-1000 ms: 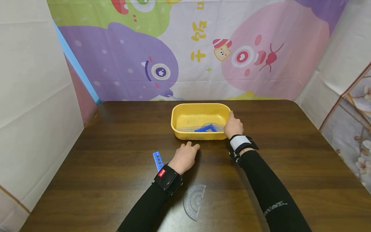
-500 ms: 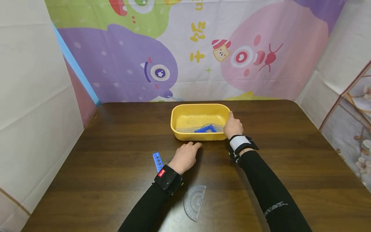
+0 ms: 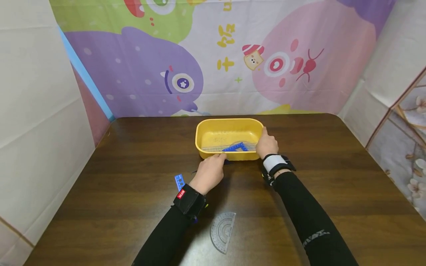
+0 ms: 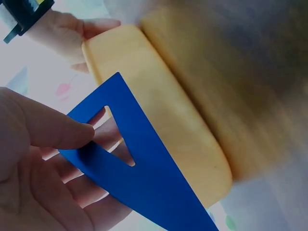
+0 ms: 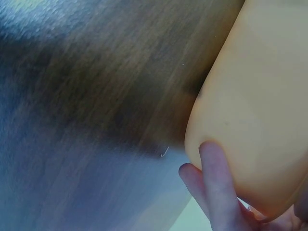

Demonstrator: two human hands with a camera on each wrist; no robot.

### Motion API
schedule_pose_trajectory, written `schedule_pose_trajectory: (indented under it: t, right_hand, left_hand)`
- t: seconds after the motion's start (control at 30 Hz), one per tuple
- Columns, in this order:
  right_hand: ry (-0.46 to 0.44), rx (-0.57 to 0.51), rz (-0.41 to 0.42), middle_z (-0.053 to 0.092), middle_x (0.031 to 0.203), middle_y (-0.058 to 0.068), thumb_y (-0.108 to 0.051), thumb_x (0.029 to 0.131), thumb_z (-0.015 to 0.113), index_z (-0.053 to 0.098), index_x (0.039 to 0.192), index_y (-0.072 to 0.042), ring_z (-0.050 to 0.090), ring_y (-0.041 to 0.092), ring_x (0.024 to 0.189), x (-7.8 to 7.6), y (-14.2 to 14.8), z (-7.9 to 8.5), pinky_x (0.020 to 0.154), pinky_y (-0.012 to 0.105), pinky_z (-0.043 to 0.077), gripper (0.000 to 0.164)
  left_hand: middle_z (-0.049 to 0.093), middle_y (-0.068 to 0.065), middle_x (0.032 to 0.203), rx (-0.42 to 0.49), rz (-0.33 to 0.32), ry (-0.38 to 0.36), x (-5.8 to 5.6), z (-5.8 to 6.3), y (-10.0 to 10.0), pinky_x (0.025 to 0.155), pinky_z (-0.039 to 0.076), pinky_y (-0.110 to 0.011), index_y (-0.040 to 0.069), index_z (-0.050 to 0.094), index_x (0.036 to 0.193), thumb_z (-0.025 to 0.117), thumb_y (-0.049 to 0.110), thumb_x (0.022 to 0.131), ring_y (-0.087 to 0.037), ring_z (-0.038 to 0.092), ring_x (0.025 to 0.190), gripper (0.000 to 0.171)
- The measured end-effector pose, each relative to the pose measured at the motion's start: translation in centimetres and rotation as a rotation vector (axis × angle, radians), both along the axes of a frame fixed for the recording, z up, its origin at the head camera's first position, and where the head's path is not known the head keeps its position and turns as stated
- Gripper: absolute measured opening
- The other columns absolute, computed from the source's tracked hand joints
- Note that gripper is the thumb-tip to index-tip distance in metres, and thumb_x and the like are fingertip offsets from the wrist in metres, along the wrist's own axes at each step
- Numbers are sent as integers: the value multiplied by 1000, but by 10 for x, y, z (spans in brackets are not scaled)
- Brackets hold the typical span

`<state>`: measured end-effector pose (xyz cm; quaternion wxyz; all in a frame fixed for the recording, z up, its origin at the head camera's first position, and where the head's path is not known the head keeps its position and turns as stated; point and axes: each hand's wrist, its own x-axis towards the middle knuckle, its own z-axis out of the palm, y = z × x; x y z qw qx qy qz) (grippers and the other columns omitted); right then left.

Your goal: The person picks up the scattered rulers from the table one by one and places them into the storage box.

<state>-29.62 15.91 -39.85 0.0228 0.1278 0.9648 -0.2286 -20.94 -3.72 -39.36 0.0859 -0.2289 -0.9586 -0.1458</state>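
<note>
My left hand (image 3: 209, 171) pinches a blue set square (image 4: 154, 187) between thumb and fingers, right at the front wall of a yellow plastic basin (image 3: 229, 157). In the head view that hand covers most of the set square. My right hand (image 3: 267, 144) grips the basin's right end, thumb on the rim and fingers (image 5: 216, 168) against the outer wall in the right wrist view. Inside the basin lie another blue triangular piece (image 3: 233, 147) and clear plastic drawing tools (image 3: 213, 148).
A clear protractor (image 3: 222, 232) lies on the brown wooden table (image 3: 316, 147) between my forearms. Left of my left wrist is a blue ruler (image 3: 179, 181) with cut-out shapes, partly covered by the wristband. A cartoon-printed cloth (image 3: 226, 96) hangs behind the table.
My left hand has picked the blue set square up from the table and moved slightly left and away from me, up to the basin's front. The right hand keeps its grip.
</note>
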Motion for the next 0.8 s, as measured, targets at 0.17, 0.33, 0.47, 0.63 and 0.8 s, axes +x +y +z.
schedule_pose_trajectory:
  t: [0.17,0.33,0.47,0.63,0.8]
  right_hand:
    - [2,4,-2,57,111,28,-4,92,40,11,146,-10,60,37,88,0,0,0,76,45,49,62]
    - [-2,4,-3,56,113,28,-4,92,39,11,146,-9,60,38,90,0,-1,-1,78,46,49,61]
    - [-4,3,0,55,115,28,-5,92,39,11,146,-9,59,38,92,-1,0,-2,80,47,49,61]
    - [0,5,3,56,114,28,-5,93,38,11,146,-9,59,38,91,-1,0,-1,79,47,49,60]
    - [-5,1,-6,55,116,28,-6,94,37,10,147,-10,59,38,93,0,-1,1,80,46,48,59]
  left_hand:
    - [60,-6,79,7,11,12,-3,9,-1,53,47,-35,6,57,97,52,1,82,-21,59,67,17]
    - [61,-6,80,30,17,39,-6,19,-2,56,49,-37,7,57,96,53,0,82,-21,60,71,16]
    - [64,-7,85,36,15,69,-10,27,-2,60,50,-37,8,57,98,56,-1,81,-22,62,76,20]
    - [67,-6,94,69,40,61,-16,34,-1,63,52,-37,9,58,104,57,0,82,-22,64,84,24]
    - [67,-6,95,121,60,19,-22,39,-1,66,53,-35,9,58,105,55,4,87,-19,63,82,19]
